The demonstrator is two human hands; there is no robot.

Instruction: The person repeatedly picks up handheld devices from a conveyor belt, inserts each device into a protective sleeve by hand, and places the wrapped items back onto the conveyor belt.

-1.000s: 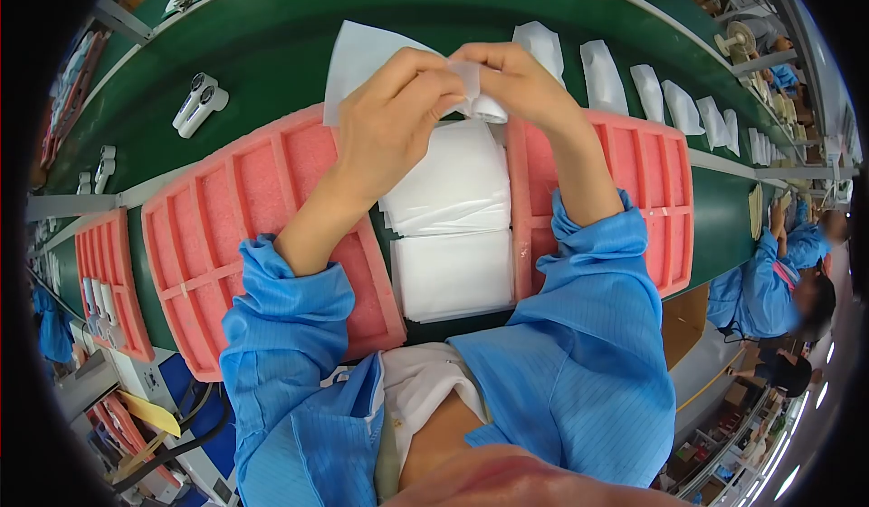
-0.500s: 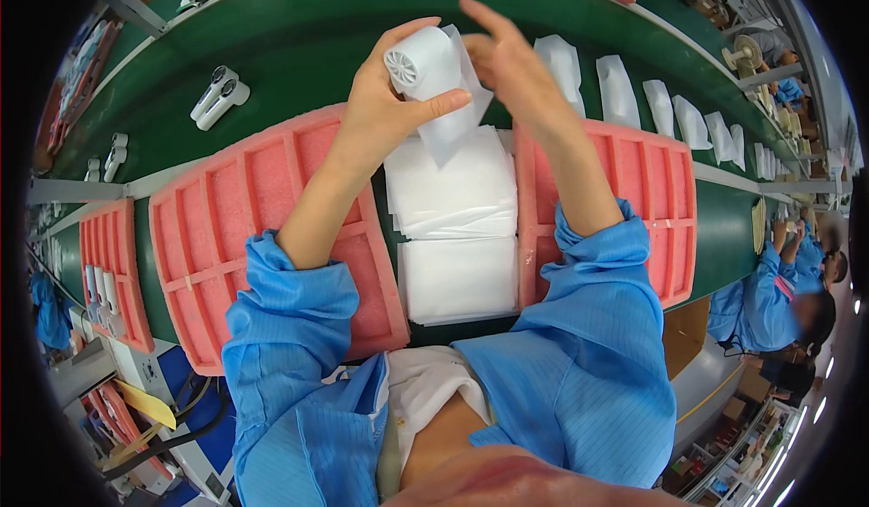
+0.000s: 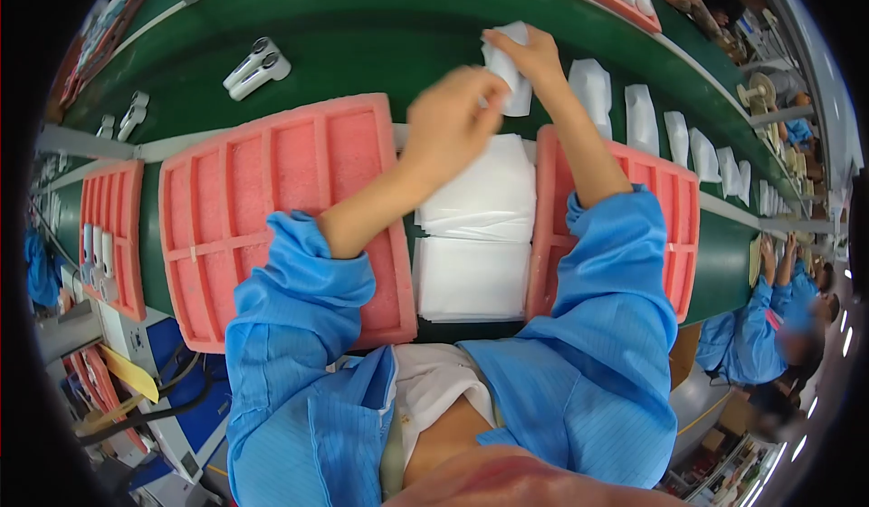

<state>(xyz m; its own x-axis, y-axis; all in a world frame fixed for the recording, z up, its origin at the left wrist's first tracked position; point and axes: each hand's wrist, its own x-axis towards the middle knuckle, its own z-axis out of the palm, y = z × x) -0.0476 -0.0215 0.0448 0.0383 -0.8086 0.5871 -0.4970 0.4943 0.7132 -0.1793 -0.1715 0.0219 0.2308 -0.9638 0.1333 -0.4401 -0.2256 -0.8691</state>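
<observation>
A white wrapped item point(image 3: 518, 90) is held over the green surface by my right hand point(image 3: 532, 52), whose fingers and thumb close round its upper end. My left hand point(image 3: 459, 118) is beside it on the left, fingers curled and smeared by motion; whether it touches the wrapping or holds anything is hard to tell. Below the hands lie two stacks of white sheets, a far one point(image 3: 480, 195) and a near one point(image 3: 473, 279). Several white wrapped items point(image 3: 591, 95) stand in a row to the right of my right hand.
Pink foam trays with compartments lie left point(image 3: 294, 226) and right point(image 3: 679, 226) of the sheets. Two white devices point(image 3: 258, 71) rest on the green surface point(image 3: 362, 54). A smaller pink tray point(image 3: 113, 235) is far left. Co-workers in blue sleeves point(image 3: 747, 344) are at the right.
The item has gone from my left hand to my right hand and is now covered in white wrapping. Both hands have moved right. The view has shifted slightly.
</observation>
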